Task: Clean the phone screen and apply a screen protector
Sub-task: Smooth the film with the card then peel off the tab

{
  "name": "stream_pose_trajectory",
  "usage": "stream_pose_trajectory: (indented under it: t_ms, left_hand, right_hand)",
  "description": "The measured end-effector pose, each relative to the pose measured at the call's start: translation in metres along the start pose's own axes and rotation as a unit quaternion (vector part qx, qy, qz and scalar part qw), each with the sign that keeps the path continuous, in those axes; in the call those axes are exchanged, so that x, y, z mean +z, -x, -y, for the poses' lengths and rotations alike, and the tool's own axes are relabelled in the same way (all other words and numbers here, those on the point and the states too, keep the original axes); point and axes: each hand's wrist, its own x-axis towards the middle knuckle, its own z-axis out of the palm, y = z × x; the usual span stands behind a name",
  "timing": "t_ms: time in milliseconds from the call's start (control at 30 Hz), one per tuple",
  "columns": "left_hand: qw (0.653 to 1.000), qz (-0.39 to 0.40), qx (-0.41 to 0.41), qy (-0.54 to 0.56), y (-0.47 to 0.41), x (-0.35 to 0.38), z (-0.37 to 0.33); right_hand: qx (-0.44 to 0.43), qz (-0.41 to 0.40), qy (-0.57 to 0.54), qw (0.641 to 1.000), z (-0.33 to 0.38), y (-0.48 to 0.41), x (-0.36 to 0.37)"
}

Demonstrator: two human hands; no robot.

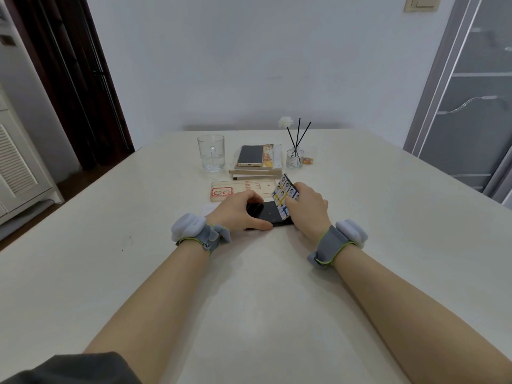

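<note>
A black phone (266, 213) lies flat, screen up, on the white table (249, 286) between my hands. My left hand (239, 210) grips its left end, thumb on the near edge and fingers on the far edge. My right hand (307, 207) holds a stiff printed card (285, 194) tilted on edge, its lower edge touching the phone's screen near the right end. The phone's right end is hidden behind the card and my right hand. Whether a screen protector lies on the screen cannot be told.
Just beyond the phone lies a clear phone case with red print (235, 189). Behind it a second phone (250, 155) rests on stacked books (256, 173). A glass mug (211, 152) stands at the left, a reed diffuser bottle (294, 157) at the right. A white slip (210, 209) pokes out by my left hand.
</note>
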Motion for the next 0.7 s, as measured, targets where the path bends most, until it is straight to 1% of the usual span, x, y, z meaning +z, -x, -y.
stream_pose_trajectory:
  t_ms: [100, 167, 333, 533, 700]
  left_hand:
    - [1.0, -0.001, 0.001, 0.001, 0.0, 0.0, -0.001]
    - [1.0, 0.001, 0.001, 0.001, 0.0, 0.0, -0.001]
    - [1.0, -0.001, 0.002, 0.004, 0.0, 0.0, 0.001]
    - [1.0, 0.0, 0.001, 0.004, 0.0, 0.0, 0.0]
    - [1.0, -0.001, 0.001, 0.001, -0.001, 0.0, 0.001]
  right_hand:
    - [-0.018, 0.015, -0.001, 1.0, 0.006, 0.0, 0.004]
    - [-0.007, 0.013, -0.007, 1.0, 0.004, -0.002, 0.0]
    - [0.032, -0.022, 0.003, 0.999, -0.005, -0.006, -0.007]
    - [-0.017, 0.011, 0.019, 1.0, 0.004, -0.004, 0.005]
    - [0.004, -0.013, -0.001, 1.0, -0.003, -0.008, -0.004]
